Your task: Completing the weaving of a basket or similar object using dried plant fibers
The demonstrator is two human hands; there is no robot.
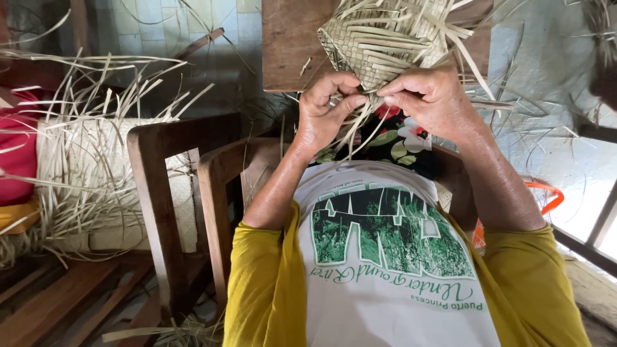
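A partly woven piece of pale dried leaf strips point(379, 42) hangs in front of my chest, loose strip ends sticking out from its top and sides. My left hand point(324, 109) pinches strips at its lower corner. My right hand point(429, 96) grips the same corner from the right, fingertips almost touching the left hand's. Loose strips point(357, 132) trail down between my hands. Below them lies floral cloth point(402, 138) on my lap.
A wooden armchair point(164, 193) stands on my left, with a large woven bundle with loose strips point(77, 173) and red cloth point(16, 148) beyond it. A wooden board point(289, 45) lies ahead. An orange hoop point(553, 196) sits at the right, near a window frame point(598, 225).
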